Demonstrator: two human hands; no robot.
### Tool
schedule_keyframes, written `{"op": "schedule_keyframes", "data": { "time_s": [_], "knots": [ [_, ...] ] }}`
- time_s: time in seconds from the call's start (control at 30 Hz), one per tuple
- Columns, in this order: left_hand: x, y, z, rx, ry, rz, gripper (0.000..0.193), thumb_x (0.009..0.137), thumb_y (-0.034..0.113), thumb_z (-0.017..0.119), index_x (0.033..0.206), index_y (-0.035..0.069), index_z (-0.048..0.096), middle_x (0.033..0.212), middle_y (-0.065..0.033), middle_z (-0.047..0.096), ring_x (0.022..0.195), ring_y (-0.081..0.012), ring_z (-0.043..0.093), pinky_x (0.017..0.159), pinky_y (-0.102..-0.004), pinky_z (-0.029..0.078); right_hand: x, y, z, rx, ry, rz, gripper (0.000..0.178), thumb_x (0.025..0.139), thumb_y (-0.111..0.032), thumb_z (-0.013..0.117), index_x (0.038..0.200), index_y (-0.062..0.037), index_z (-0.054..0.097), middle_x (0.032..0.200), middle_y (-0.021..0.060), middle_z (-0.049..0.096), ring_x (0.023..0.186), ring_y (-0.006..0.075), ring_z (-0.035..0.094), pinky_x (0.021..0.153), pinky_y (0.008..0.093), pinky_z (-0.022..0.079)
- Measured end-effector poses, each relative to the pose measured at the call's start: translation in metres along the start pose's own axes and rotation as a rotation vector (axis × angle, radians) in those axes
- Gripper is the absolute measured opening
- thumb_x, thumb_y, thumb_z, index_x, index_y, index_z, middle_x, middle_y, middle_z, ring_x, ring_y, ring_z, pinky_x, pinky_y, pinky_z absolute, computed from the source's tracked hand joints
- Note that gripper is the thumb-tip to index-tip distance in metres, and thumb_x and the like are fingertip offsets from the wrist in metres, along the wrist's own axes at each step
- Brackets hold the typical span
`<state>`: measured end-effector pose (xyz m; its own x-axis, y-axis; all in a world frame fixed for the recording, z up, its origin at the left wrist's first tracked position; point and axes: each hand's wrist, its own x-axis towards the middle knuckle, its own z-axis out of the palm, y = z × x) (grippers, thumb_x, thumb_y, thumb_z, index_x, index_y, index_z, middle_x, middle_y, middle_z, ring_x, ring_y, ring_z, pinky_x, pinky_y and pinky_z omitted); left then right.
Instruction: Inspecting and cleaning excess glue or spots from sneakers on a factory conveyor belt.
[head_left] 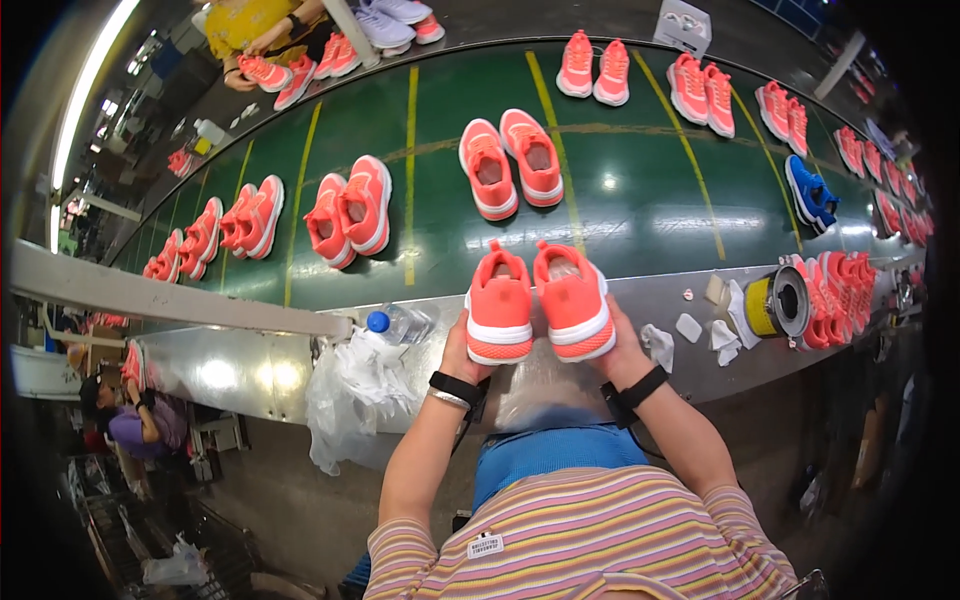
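In each hand I hold one coral running shoe with a white midsole, heels toward me, over the near edge of the green conveyor belt. My left hand wraps the outer side of the left shoe. Around the outer side of the right shoe closes my right hand. The two shoes stand side by side with a narrow gap. Just beyond them on the belt lies another coral pair. Most of my fingers are hidden by the shoes.
More coral pairs line the belt, with one blue shoe at right. The metal ledge holds a blue-capped bottle, white cloths, a yellow can and stacked shoes. A bar crosses at left. People work at far left.
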<state>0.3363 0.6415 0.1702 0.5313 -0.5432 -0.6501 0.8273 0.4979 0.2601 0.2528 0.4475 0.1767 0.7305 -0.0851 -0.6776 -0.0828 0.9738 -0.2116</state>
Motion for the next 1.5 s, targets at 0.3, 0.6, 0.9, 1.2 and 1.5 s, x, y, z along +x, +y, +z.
{"op": "schedule_keyframes", "data": {
  "time_s": [0.3,0.6,0.9,1.2,1.5],
  "knots": [
    [0.004,-0.019,-0.026,-0.021,-0.231,0.087,0.038,0.092,0.035,0.041,0.117,0.007,0.05,0.114,-0.0112,0.057,0.101,-0.0235,0.057,0.09,-0.0379,0.046,0.0,0.012,-0.006,-0.089,-0.166,-0.018,0.044,0.094,-0.037,0.034,0.124,-0.006,0.043,0.123,0.0094,0.051,0.11,0.0224,0.052,0.095,0.0371,0.041],
    [-0.002,-0.052,-0.07,0.512,-0.09,0.325,0.058,0.089,0.039,0.049,0.133,0.005,0.031,0.127,-0.0085,0.044,0.117,-0.0198,0.043,0.099,-0.0328,0.033,-0.009,0.013,-0.066,-0.763,-0.068,-0.098,0.055,0.091,-0.038,0.048,0.134,-0.0073,0.032,0.123,0.0049,0.048,0.109,0.0129,0.048,0.09,0.0301,0.04],
    [0.006,-0.042,-0.094,0.843,0.044,0.44,0.053,0.077,-0.001,0.052,0.128,0.001,0.038,0.113,-0.0105,0.053,0.101,-0.0192,0.055,0.086,-0.0301,0.045,0.002,0.027,-0.066,-1.052,-0.032,-0.297,0.055,0.079,-0.005,0.054,0.13,-0.0023,0.035,0.114,0.0086,0.053,0.103,0.0164,0.054,0.088,0.0291,0.043],
    [-0.019,-0.014,-0.128,0.342,-0.023,0.182,0.032,0.076,-0.005,0.049,0.107,0.002,0.054,0.099,-0.0097,0.061,0.087,-0.0206,0.062,0.074,-0.0306,0.051,-0.029,0.016,-0.063,-0.492,-0.153,-0.134,0.038,0.082,-0.009,0.053,0.119,-0.0034,0.045,0.112,0.0081,0.055,0.099,0.0163,0.057,0.081,0.0281,0.048],
    [-0.032,-0.026,-0.113,0.614,0.018,0.454,0.027,0.086,0.003,0.047,0.113,0.002,0.047,0.098,-0.0086,0.059,0.082,-0.0169,0.06,0.067,-0.0304,0.051,-0.042,0.03,-0.038,-1.238,0.069,-0.788,0.055,0.074,-0.004,0.052,0.126,0.0018,0.038,0.113,0.0104,0.052,0.1,0.0225,0.054,0.086,0.0314,0.044]
  ]
}}
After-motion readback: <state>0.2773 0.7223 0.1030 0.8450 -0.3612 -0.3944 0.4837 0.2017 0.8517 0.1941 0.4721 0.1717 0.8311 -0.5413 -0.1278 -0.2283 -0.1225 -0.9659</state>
